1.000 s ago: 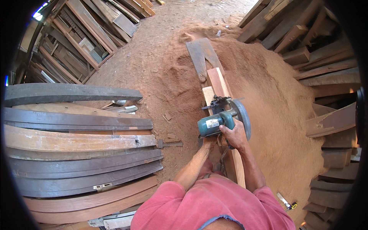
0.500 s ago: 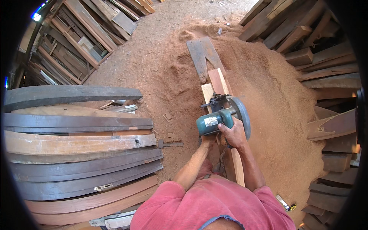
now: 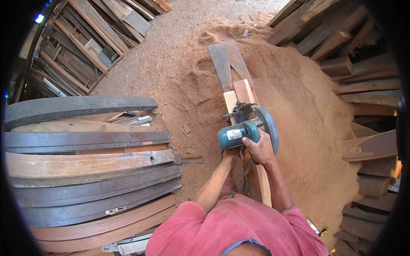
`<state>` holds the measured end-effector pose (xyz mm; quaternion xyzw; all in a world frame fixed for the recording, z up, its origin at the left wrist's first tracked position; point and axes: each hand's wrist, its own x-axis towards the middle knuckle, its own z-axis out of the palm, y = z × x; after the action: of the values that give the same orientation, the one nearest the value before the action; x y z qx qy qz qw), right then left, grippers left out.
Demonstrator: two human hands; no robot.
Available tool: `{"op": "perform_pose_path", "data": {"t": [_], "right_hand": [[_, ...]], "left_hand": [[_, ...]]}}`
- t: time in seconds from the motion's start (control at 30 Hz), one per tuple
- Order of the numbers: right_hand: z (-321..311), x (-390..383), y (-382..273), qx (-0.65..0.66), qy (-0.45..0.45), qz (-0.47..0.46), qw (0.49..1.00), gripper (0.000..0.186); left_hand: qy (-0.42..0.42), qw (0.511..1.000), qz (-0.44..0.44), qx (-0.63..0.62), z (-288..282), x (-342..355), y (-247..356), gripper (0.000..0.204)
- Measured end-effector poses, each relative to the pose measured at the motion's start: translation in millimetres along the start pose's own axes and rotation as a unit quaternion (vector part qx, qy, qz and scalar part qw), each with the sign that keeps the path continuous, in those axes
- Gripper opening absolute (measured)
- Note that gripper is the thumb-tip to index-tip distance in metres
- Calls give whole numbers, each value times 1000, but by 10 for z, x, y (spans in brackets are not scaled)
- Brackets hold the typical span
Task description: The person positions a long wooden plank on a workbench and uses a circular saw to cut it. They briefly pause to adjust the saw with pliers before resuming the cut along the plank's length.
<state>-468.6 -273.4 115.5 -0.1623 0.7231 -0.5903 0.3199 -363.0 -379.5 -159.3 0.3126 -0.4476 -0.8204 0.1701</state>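
My right hand (image 3: 261, 149) is closed around the handle of a green circular saw (image 3: 235, 135), its thumb lying over the top. The saw's round grey blade guard (image 3: 269, 130) is on the right side. Beneath the saw, a long reddish-brown timber (image 3: 243, 91) runs away from me, with a paler wood strip (image 3: 230, 100) along its left side. My left hand (image 3: 230, 155) reaches in under the near side of the motor. Its fingers are hidden by the saw, so their grip does not show. The cutting edge of the blade is also hidden.
Beyond the timber lies a grey notched board (image 3: 225, 59) on heaped sawdust (image 3: 307, 111). Dark curved planks (image 3: 94, 187) are stacked at left, with a hammer (image 3: 190, 161) beside them. More timber (image 3: 371, 145) is piled at right, near a tape measure (image 3: 323, 232).
The saw has shifted very slightly left. The far ends of the pale strip and brown timber have moved slightly relative to each other. Both hands keep their places on or under the saw.
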Motion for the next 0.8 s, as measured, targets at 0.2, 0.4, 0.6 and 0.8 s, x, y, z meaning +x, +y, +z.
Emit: {"op": "perform_pose_path", "data": {"t": [0.2,0.4,0.6,0.8], "right_hand": [[-15,134,8,6,13,-3,1000,38],[54,238,-227,-16,-4,10,1000,29],[7,409,-116,-14,16,2,1000,28],[66,543,-212,19,2,14,1000,27]], "left_hand": [[-6,999,-4,-50,54,120,20,28],[29,998,48,-19,-84,308,-113,29],[4,992,-54,-117,295,249,475,26],[-8,998,-7,-63,110,525,356,25]]}}
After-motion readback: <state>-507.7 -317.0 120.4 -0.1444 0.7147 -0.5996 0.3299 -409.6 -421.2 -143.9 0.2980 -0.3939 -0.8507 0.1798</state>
